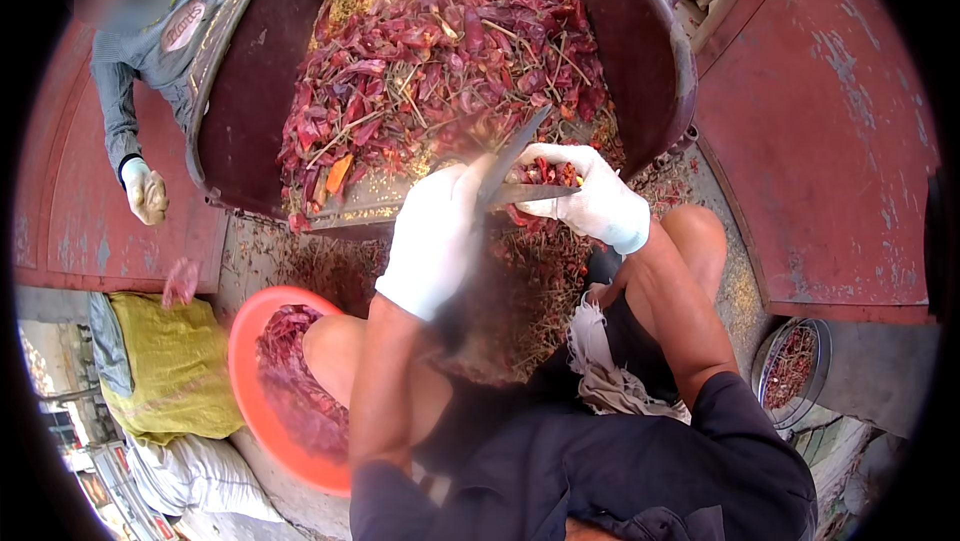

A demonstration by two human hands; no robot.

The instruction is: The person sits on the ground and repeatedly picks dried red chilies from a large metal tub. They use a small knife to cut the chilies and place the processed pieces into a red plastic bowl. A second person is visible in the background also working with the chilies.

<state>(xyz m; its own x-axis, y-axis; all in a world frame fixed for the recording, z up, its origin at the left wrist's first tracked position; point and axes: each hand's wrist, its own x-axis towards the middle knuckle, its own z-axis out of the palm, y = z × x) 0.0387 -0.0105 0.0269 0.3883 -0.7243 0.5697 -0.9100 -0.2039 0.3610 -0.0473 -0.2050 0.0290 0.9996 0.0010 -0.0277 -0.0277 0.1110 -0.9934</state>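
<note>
My left hand [431,241], in a white glove, grips a pair of scissors [534,194] with its two blades spread apart. In my right hand [600,192], also gloved in white, is a small bunch of dried red chili peppers [546,172]. The lower blade crosses in front of this bunch, and the upper blade points up and away. The scissors' handles are hidden by my left hand. Just beyond both hands, a heap of dried red chilies [450,61] with stems and yellow seeds lies in a large dark maroon open-fronted container [247,83].
An orange-red basin [247,376] with dried chilies stands beside my left knee. At left, a co-worker's gloved hand [146,192] hangs above a blurred red chili piece [181,282]. Sacks [169,365] lie lower left. A round container [817,361] holds red scraps at right.
</note>
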